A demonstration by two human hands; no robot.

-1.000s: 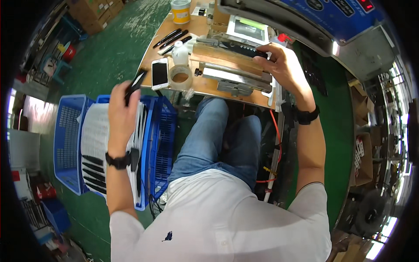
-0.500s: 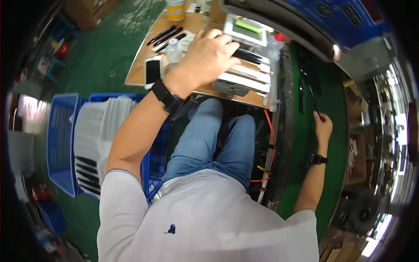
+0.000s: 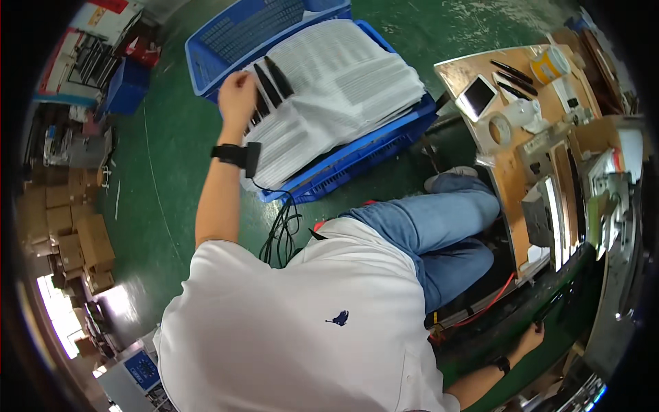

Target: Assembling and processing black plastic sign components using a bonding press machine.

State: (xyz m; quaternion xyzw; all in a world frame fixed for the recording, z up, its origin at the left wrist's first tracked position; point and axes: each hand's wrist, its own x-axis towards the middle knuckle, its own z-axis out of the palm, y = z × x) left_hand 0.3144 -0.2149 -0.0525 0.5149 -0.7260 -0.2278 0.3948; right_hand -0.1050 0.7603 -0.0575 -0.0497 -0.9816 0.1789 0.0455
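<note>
My left hand [image 3: 237,99] is over the near left part of a blue crate [image 3: 343,161]. Its fingers are curled together beside several slim black pointed pieces [image 3: 279,75] lying side by side on white foam sheets [image 3: 336,69]. Whether those fingers hold a piece is hidden. Far to the lower right, my right hand [image 3: 530,338] is closed on the end of a thin dark strip [image 3: 548,310] over a green belt surface [image 3: 473,367].
On my right, a wooden table [image 3: 511,192] carries a white phone [image 3: 477,98], a tape roll [image 3: 495,132], black pieces [image 3: 513,72], a yellow-and-white tub [image 3: 550,65] and a metal fixture [image 3: 542,213]. Black cable [image 3: 283,230] hangs beside the crate. Cardboard boxes [image 3: 86,244] stand at far left.
My view and body have turned left. My left hand has moved from the table fixture to the foam sheets in the crate. My right hand stays over the green belt with the dark strip.
</note>
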